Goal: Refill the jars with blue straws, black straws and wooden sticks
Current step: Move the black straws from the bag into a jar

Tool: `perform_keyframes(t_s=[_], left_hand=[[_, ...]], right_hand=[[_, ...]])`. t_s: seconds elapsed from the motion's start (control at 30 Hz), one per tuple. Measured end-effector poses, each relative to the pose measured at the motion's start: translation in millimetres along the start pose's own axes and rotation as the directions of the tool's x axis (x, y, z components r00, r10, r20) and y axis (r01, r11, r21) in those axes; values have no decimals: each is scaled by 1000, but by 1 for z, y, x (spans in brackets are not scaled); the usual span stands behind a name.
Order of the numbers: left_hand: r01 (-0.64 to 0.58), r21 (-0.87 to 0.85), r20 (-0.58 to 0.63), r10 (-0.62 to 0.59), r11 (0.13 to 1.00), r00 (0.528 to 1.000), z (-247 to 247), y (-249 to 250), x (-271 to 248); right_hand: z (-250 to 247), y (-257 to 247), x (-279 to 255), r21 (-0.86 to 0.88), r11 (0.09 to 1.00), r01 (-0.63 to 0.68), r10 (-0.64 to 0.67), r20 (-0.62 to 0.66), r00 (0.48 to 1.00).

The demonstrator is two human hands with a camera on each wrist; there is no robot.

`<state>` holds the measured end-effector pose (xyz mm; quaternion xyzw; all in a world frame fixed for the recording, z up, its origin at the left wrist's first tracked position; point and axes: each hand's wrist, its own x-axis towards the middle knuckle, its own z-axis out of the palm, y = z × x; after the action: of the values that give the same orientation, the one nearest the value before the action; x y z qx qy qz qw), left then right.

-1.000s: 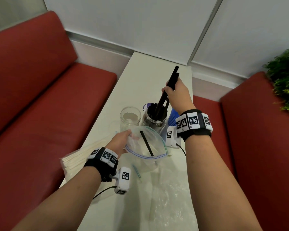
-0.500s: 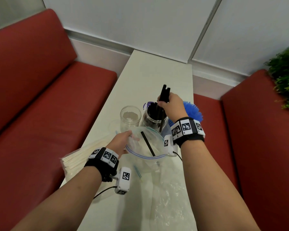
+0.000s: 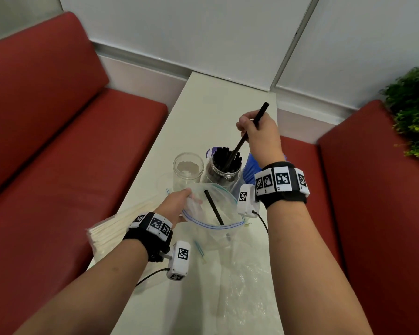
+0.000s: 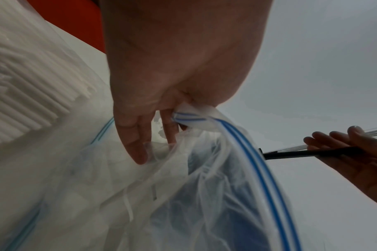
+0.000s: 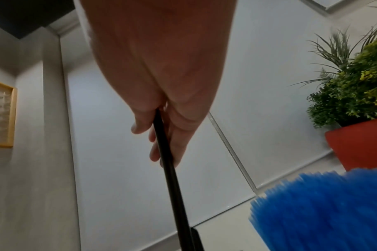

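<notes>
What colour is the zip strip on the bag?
Blue double stripe on the zip strip; left wrist view.

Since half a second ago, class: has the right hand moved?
Yes. The right hand has risen away from the black-straw jar, toward the table's far end, holding one black straw.

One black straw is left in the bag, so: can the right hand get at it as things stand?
Probably yes, once free: the left hand holds the bag mouth open, nothing covers the straw, but the right hand now grips another black straw.

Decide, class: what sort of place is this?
Probably a café or diner booth: red padded benches flank a narrow white table, where jars hold black straws, with a potted plant nearby.
</notes>
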<state>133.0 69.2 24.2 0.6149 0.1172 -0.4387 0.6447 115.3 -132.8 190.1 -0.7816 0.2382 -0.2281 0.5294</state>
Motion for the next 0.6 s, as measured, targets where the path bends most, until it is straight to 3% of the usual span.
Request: perform_keyframes(t_s=[0.6], left_hand=[[-9, 10, 13, 9, 1000, 1000, -6, -6, 1]], right_hand=[[-7, 3, -15, 111, 993, -34, 46, -109, 993]])
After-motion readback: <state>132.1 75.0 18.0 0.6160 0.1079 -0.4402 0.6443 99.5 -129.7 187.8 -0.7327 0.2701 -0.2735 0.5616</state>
